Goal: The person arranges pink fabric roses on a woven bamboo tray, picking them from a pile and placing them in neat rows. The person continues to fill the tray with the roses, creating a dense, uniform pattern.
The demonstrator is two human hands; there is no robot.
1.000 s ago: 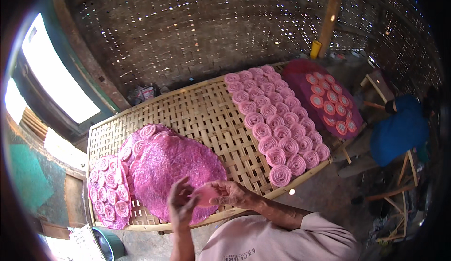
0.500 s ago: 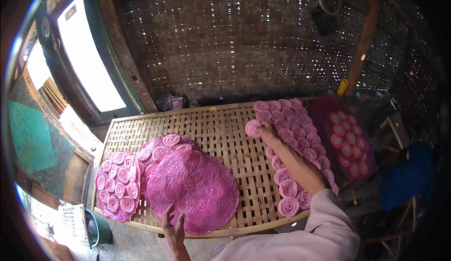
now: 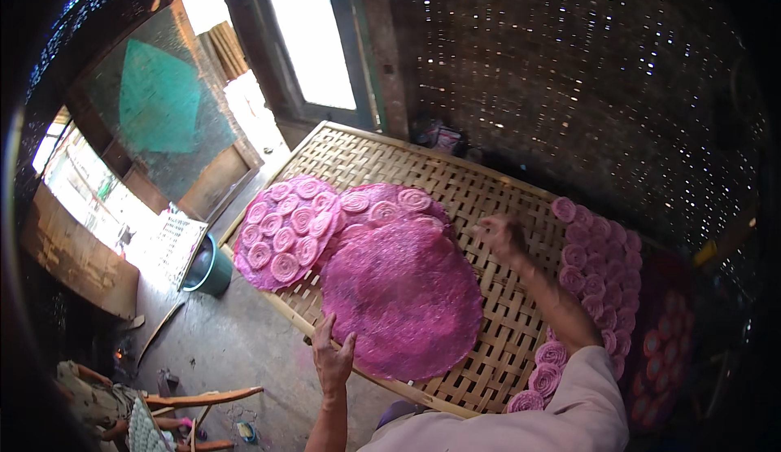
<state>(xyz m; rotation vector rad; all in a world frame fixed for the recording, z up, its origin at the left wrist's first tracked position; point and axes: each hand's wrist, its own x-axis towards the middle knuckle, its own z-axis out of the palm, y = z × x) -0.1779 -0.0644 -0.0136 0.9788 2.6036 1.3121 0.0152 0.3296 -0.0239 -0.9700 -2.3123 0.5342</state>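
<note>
My left hand [image 3: 333,358] lies at the near edge of a large, round, dark pink sheet [image 3: 407,301], fingers apart and thumb touching its rim. My right hand [image 3: 503,240] hovers over the woven bamboo table [image 3: 508,190] with no coil visible in it; its fingers are slightly blurred and look apart. Behind the large sheet lies another pink sheet with coiled rosettes [image 3: 386,210] on it, partly covered. A smaller pink sheet bearing several rosettes [image 3: 285,240] rests at the left end. Rows of pink rosettes [image 3: 598,269] fill the table's right part.
A dark tray of reddish rosettes [image 3: 663,350] sits in shadow at the far right. Beyond the table's left end stand a green bucket [image 3: 211,269] and a white rack [image 3: 179,248]. Another person, partly visible at lower left, is beside a tray of pale pieces [image 3: 146,432].
The view has swung left. My right hand has left the rosette rows, moved left over the bare weave, and let go of its rosette. My left hand stays by the big sheet's near edge.
</note>
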